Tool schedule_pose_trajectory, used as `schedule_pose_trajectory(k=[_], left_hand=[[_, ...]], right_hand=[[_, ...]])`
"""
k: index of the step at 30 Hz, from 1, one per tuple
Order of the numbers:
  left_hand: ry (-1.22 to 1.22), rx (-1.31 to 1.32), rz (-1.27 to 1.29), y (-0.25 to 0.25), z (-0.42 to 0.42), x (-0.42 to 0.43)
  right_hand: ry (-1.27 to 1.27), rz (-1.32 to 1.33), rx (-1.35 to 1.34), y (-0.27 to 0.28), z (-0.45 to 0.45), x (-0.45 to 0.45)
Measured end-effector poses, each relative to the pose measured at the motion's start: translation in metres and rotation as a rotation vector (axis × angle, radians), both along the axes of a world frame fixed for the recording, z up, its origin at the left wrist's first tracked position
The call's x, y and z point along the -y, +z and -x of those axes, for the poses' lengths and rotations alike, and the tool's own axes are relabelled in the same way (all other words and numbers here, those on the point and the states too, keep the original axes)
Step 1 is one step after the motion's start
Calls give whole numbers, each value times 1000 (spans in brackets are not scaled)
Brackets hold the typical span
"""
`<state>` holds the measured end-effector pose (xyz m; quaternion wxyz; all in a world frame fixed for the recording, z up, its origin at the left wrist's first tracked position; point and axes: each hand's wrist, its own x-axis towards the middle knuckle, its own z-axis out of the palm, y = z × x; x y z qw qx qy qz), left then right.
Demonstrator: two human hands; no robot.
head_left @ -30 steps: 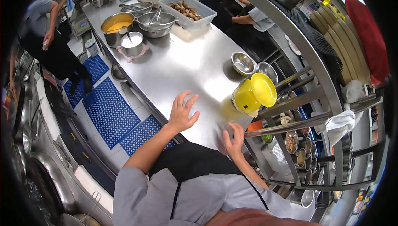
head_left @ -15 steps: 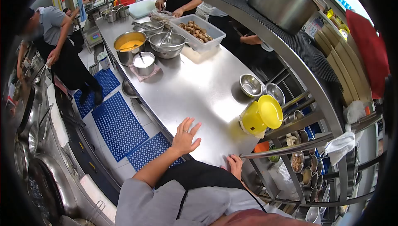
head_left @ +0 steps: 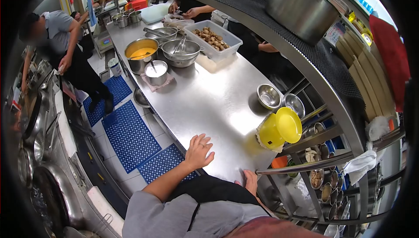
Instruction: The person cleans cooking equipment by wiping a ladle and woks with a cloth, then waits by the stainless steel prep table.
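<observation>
My left hand (head_left: 199, 152) is above the near left part of the steel table (head_left: 209, 111), with its fingers apart and nothing in it. At the table's near edge, my right hand (head_left: 250, 181) rests with loosely stretched fingers and holds nothing that I can see. To the right of both hands a yellow container (head_left: 271, 134) stands on a cloth, with a round yellow piece (head_left: 289, 125) at its top. Behind it are two metal bowls, one on the table (head_left: 269, 96) and one at its right edge (head_left: 294, 104).
Farther along the table stand a pot of orange liquid (head_left: 142, 59), a small pot with white contents (head_left: 156, 73), stacked metal bowls (head_left: 181, 52) and a plastic tub of brown pieces (head_left: 213, 41). A steel shelf (head_left: 325, 70) overhangs the right side. Another person (head_left: 74, 59) works at the left stoves.
The view has shifted slightly, so the table and its contents appear a little lower and farther right. My hands stay near the table's near edge. The co-worker at left has moved slightly.
</observation>
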<state>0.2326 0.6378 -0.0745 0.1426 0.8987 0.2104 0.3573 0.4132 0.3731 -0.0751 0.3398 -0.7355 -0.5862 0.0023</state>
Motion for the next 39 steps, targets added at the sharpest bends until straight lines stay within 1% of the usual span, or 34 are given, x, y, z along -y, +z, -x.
schedule_pose_trajectory(k=[1,3,6,9,12,16,19,23,29,32,35,39], left_hand=[[0,17,-34,-2,0,-1],[32,17,14,3,1,2],[68,44,52,9,1,5],[79,49,62,7,1,6],[72,46,66,5,1,5],[56,44,67,12,2,4],[43,26,54,13,1,4],[4,21,19,10,1,2],[21,80,66,15,0,3],[65,59,53,14,1,6],[55,82,58,3,1,4],[53,77,56,5,1,4]], right_hand=[[3,-12,-12,0,1,0],[13,-39,-31,2,1,-1],[22,-84,101,6,-3,-3],[25,-95,132,13,0,-10],[-15,-23,3,10,3,-15],[2,0,-35,5,-1,-14],[-25,62,-49,6,0,-15],[-40,57,-57,0,-2,-15],[-42,46,-38,0,-1,-15],[-44,53,-29,4,0,-16],[-51,49,-30,10,3,-18],[-58,56,-19,13,5,-20]])
